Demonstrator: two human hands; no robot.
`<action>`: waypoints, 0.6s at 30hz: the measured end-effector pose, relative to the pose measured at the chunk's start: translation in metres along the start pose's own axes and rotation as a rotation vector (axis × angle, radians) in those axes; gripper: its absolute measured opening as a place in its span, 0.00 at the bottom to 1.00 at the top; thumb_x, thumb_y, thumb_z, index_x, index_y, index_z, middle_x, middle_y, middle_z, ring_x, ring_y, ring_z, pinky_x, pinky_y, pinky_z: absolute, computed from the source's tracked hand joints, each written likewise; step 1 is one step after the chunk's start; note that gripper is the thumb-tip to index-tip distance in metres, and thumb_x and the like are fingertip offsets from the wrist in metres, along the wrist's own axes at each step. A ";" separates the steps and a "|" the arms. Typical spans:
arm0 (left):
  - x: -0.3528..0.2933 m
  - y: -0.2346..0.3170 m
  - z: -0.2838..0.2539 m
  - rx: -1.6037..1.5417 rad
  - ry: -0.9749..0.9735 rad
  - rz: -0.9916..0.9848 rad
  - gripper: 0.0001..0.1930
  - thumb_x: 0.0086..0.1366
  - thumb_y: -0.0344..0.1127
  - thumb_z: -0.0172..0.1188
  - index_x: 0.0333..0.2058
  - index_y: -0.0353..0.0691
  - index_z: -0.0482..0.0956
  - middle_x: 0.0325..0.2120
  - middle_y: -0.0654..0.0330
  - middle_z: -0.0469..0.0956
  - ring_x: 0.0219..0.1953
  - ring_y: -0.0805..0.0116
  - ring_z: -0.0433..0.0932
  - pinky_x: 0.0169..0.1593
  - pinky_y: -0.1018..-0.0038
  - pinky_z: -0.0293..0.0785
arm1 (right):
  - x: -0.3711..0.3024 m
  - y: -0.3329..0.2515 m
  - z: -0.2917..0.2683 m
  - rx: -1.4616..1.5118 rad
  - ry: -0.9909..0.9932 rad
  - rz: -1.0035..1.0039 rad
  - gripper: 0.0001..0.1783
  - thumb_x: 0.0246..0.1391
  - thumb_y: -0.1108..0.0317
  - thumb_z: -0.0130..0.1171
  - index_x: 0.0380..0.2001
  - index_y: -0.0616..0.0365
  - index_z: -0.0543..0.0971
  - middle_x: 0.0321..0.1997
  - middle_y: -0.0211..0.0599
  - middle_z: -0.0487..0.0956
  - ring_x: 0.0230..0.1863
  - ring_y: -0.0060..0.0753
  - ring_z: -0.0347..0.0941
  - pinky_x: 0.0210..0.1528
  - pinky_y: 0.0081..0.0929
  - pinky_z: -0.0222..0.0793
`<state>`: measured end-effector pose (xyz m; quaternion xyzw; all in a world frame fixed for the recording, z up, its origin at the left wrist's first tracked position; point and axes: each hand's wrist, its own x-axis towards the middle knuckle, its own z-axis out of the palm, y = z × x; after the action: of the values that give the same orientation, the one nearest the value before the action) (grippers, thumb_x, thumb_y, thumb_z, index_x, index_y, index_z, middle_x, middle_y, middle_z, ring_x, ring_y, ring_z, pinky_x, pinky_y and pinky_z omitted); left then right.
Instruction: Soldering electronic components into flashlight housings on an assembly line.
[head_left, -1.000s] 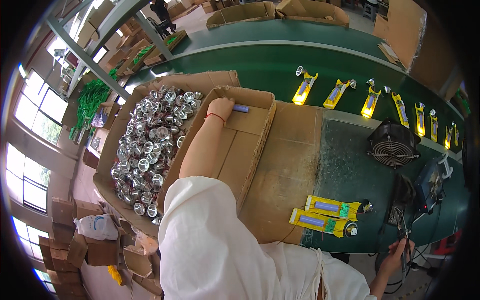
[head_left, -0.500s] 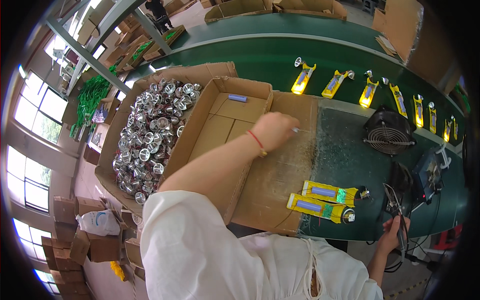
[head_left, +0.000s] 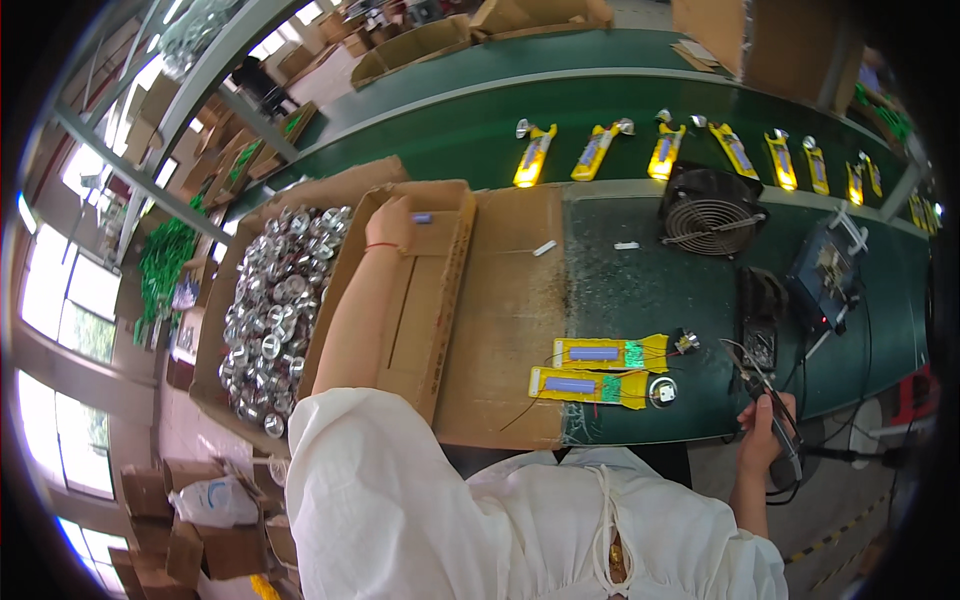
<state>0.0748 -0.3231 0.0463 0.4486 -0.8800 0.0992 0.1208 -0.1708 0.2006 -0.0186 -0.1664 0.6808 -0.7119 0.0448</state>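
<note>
Brown cardboard box (head_left: pixel 420 290) holds a small, light, rigid purple cell (head_left: pixel 421 217) lying just beyond the left hand (head_left: pixel 391 224), whose fingers curl toward it, best pinched by its long sides, while the right hand (head_left: pixel 768 432) stays clenched around a soldering iron (head_left: pixel 770 408).

Bright daylight from left windows (head_left: pixel 45 290), overexposed glare, fisheye-bent edges

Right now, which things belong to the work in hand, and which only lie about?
In the work:
- left hand in the shallow box, by a small purple cell
- right hand holding a soldering iron
- two yellow boards

Lying about:
- fan
- box of metal caps
- yellow boards on the belt
</note>
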 end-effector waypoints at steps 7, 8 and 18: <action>-0.009 -0.037 0.066 0.228 -0.132 0.142 0.10 0.58 0.33 0.47 0.39 0.48 0.72 0.34 0.60 0.72 0.41 0.60 0.73 0.41 0.64 0.72 | -0.009 -0.008 0.002 -0.010 0.005 0.024 0.10 0.52 0.64 0.54 0.29 0.59 0.68 0.15 0.30 0.69 0.14 0.17 0.64 0.16 0.12 0.55; -0.011 -0.042 0.063 0.211 -0.133 0.144 0.10 0.58 0.35 0.49 0.39 0.48 0.72 0.33 0.60 0.71 0.39 0.60 0.74 0.40 0.64 0.73 | -0.011 -0.010 0.001 -0.010 0.018 0.034 0.10 0.52 0.64 0.54 0.29 0.59 0.68 0.15 0.30 0.69 0.14 0.17 0.64 0.16 0.12 0.55; -0.040 0.188 -0.041 -0.161 0.042 0.687 0.12 0.51 0.34 0.57 0.37 0.49 0.75 0.30 0.62 0.72 0.36 0.62 0.75 0.36 0.69 0.73 | 0.003 -0.001 -0.004 0.126 0.002 0.035 0.10 0.51 0.66 0.54 0.30 0.61 0.68 0.16 0.33 0.71 0.15 0.19 0.65 0.16 0.13 0.58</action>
<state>-0.0499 -0.1723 0.0607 0.1135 -0.9818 0.0735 0.1333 -0.1741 0.2034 -0.0168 -0.1504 0.6377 -0.7525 0.0669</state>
